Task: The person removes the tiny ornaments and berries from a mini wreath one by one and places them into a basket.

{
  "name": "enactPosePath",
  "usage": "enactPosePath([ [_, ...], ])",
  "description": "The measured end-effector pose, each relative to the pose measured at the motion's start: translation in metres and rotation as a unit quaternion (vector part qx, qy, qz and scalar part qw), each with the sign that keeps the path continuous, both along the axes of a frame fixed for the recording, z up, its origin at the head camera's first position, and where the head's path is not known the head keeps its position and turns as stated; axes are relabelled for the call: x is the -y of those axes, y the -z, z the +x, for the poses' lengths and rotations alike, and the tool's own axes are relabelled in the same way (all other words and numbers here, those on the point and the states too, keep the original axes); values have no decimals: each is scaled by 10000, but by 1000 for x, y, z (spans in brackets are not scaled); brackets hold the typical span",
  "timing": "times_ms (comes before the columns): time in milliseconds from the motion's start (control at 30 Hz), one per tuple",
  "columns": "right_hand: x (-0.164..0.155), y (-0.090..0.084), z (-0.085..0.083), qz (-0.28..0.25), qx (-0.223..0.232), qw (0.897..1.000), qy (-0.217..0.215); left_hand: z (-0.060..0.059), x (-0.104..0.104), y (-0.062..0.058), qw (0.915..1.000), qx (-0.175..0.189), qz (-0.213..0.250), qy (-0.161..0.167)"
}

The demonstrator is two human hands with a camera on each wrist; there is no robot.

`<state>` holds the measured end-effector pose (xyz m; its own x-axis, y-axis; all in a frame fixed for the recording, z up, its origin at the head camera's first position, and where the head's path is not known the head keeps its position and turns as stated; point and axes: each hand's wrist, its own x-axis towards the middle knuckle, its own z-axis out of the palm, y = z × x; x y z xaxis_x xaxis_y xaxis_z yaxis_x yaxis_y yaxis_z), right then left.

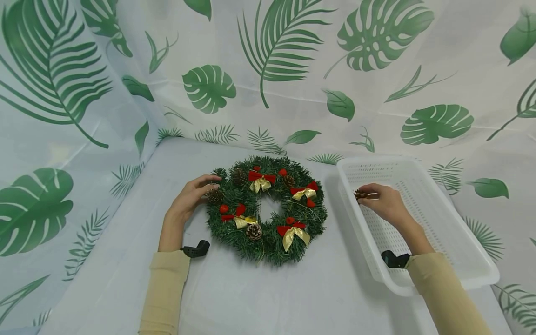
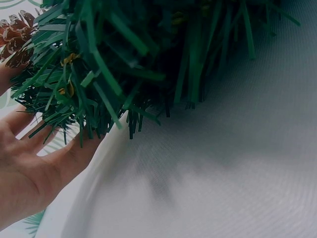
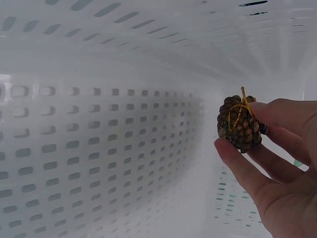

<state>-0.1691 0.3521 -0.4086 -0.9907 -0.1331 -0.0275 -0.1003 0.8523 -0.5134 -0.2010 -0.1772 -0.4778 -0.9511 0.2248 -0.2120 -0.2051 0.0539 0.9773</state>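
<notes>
A green Christmas wreath (image 1: 268, 257) with red and gold bows, red berries and pine cones lies on the white table. My left hand (image 1: 191, 197) holds it by the left edge, beside a pine cone (image 1: 215, 196). In the left wrist view, the left fingers (image 2: 74, 156) reach under the green needles, partly hidden, and the thumb is near the cone. Over the left side of the white basket (image 1: 368, 239), my right hand (image 1: 387, 203) pinches a loose brown pine cone (image 3: 240, 124) between thumb and fingers. A gold cord (image 3: 243, 106) is tied on this cone.
The basket is perforated plastic and stands at the right of the table (image 1: 293, 298). A white cloth with green leaf prints (image 1: 289, 116) hangs behind and at the sides. Each wrist wears a small black camera, such as the left one (image 1: 197, 249).
</notes>
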Motion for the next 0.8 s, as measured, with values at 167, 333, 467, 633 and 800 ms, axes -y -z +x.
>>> enactPosePath([
  [167,0,3,0,24,148,9999,-4,0,0,1,10000,16,8,1],
  [333,-2,9,0,49,167,9998,-31,-2,0,1,10000,-1,7,24],
  [467,-3,12,0,90,147,9998,-83,-2,0,1,10000,-11,0,20],
  [633,-4,13,-1,113,190,9997,-93,-2,0,2,10000,-21,-3,22],
  [800,-4,14,-1,98,290,9995,-74,-1,0,1,10000,-18,1,14],
])
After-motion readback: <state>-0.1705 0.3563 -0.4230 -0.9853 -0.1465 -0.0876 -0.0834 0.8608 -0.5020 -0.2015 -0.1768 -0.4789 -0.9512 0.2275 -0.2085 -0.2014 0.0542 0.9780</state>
